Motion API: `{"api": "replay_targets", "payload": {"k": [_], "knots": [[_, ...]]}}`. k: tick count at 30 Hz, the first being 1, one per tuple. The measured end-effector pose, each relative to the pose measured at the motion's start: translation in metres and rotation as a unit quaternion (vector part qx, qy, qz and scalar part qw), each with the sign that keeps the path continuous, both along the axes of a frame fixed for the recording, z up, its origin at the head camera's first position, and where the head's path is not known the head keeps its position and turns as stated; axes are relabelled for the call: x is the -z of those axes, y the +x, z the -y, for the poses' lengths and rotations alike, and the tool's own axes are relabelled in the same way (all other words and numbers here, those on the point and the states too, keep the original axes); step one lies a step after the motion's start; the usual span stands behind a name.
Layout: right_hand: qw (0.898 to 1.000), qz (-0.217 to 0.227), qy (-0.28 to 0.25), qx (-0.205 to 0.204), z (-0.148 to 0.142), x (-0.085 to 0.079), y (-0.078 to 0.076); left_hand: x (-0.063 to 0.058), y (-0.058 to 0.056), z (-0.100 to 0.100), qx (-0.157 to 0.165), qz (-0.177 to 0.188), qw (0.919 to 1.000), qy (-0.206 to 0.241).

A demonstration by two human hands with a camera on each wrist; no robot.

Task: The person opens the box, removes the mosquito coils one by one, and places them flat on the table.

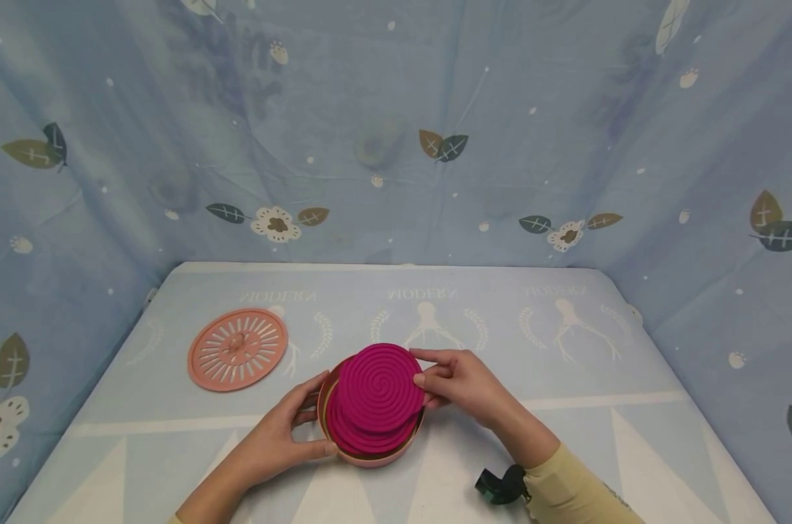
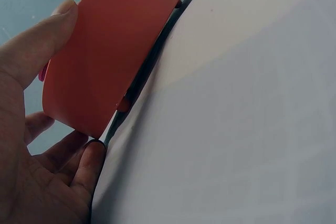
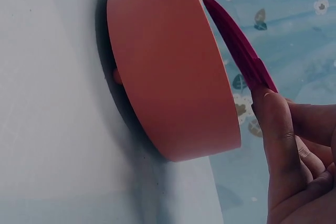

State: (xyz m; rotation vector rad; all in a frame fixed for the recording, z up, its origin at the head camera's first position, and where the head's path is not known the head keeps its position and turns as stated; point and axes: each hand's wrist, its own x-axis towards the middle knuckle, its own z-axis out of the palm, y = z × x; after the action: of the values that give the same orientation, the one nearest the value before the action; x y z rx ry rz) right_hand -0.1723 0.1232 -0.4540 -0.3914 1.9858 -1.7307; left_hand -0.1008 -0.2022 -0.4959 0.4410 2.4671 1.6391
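My right hand (image 1: pixel 464 382) pinches the right edge of a magenta mosquito coil (image 1: pixel 381 386) between thumb and fingers. That coil (image 3: pixel 236 40) is tilted above the rim of a round orange-pink box (image 1: pixel 370 461), as the right wrist view shows. Beneath it, at least one more magenta coil (image 1: pixel 366 442) lies inside the box. Around the box's left side curves my left hand (image 1: pixel 274 440), with the thumb on the near side and the fingers behind. In the left wrist view the thumb and fingers touch the box's smooth wall (image 2: pixel 110 51). How many coils lie underneath is hidden.
A round slotted orange-pink lid (image 1: pixel 237 351) with a small central knob lies on the table, left of the box. The pale patterned tabletop (image 1: pixel 540 349) ends at a blue leaf-print curtain (image 1: pixel 396 94) behind and at both sides. A black device (image 1: pixel 501 486) sits by the right wrist.
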Motion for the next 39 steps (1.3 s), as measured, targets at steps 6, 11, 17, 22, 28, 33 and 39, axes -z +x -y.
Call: {"api": "replay_targets", "payload": {"k": [6,11,17,22,28,33,39], "knots": [[1.000,-0.005,0.007,0.021,-0.006,-0.001,-0.005,0.000,0.001,0.000,-0.006,0.017,0.9998,-0.004],[0.999,-0.001,0.004,0.044,-0.012,-0.004,-0.009,-0.002,0.001,-0.001,-0.011,0.026,0.9996,-0.008],[0.998,-0.002,0.006,0.068,-0.022,-0.003,-0.016,-0.003,0.001,-0.002,-0.016,0.039,0.9990,-0.014],[0.996,-0.009,0.006,0.086,-0.030,-0.001,-0.023,-0.003,0.002,-0.002,-0.020,0.049,0.9984,-0.020],[0.995,-0.023,0.002,0.101,-0.038,0.004,-0.034,-0.003,0.002,-0.002,-0.018,0.042,0.9987,-0.021],[0.993,-0.024,-0.004,0.118,-0.045,0.009,-0.043,-0.003,0.001,-0.002,-0.011,0.025,0.9995,-0.015],[0.990,-0.013,-0.011,0.141,-0.050,0.012,-0.052,-0.004,0.002,-0.002,-0.012,0.030,0.9993,-0.015]]}}
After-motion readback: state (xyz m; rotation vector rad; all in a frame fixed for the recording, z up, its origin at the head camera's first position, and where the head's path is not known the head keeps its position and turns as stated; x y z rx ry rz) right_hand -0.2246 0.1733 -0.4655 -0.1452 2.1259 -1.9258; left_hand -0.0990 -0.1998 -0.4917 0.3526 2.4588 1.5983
